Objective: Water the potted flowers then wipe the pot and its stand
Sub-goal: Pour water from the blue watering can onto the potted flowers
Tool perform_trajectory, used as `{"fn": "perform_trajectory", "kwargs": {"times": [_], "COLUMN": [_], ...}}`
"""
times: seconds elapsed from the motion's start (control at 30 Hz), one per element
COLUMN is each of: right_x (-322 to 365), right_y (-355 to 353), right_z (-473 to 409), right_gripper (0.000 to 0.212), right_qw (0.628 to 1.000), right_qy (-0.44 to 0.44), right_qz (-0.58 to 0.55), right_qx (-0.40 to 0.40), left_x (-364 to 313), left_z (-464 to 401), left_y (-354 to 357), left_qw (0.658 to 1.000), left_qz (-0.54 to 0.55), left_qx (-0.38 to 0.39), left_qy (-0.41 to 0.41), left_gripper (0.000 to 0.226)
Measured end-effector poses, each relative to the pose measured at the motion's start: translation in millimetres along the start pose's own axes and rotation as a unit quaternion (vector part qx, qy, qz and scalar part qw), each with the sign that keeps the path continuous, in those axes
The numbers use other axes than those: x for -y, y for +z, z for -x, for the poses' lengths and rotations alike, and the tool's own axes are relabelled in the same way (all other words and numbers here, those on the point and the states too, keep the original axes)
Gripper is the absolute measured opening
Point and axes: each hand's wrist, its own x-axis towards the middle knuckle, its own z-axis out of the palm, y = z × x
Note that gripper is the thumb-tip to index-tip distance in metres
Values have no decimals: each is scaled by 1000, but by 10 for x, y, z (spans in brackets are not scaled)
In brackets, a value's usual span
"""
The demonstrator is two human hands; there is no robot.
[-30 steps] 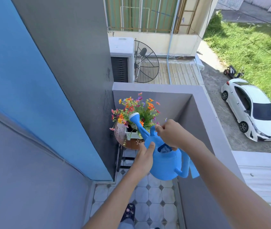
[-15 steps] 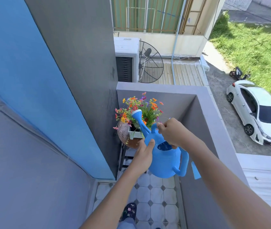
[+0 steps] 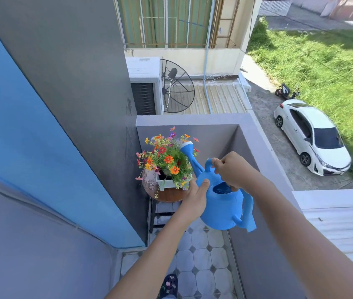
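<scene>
beside flowers, watering can (spout up-left)

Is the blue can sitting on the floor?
No, the left hand and right hand hold the can up in the air by the flowers.
</scene>
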Motion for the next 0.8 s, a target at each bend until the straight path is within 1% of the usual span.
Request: {"fn": "perform_trajectory", "kwargs": {"times": [0.1, 0.27, 0.4, 0.47, 0.53, 0.67, 0.8], "right_x": [-43, -102, -138, -125, -102, 18, 167], "right_y": [-34, -84, -146, -142, -129, -113, -55], "right_z": [-20, -48, -107, -119, -123, -144, -204], "right_gripper": [48, 47, 46, 46, 47, 47, 46], "right_qw": [1000, 999, 997, 996, 997, 998, 998], "right_qy": [18, 44, 70, 72, 65, 60, 53], "right_qz": [-3, -5, -9, -10, -7, -3, 7], "right_qx": [-11, -23, -43, -45, -41, -33, -28], "left_x": [-28, -80, -108, -96, -91, -28, -24], "left_z": [-60, -189, -310, -330, -303, -322, -384], "left_y": [44, 107, 127, 123, 110, 35, -127], "left_qw": [1000, 998, 996, 996, 997, 996, 997], "left_qz": [-21, -27, -4, 8, 25, 44, 42], "left_qx": [17, 50, 87, 86, 75, 70, 56], "left_qy": [-5, -2, -4, -1, 11, 28, 22], "left_gripper": [71, 72, 62, 58, 43, 31, 34]}}
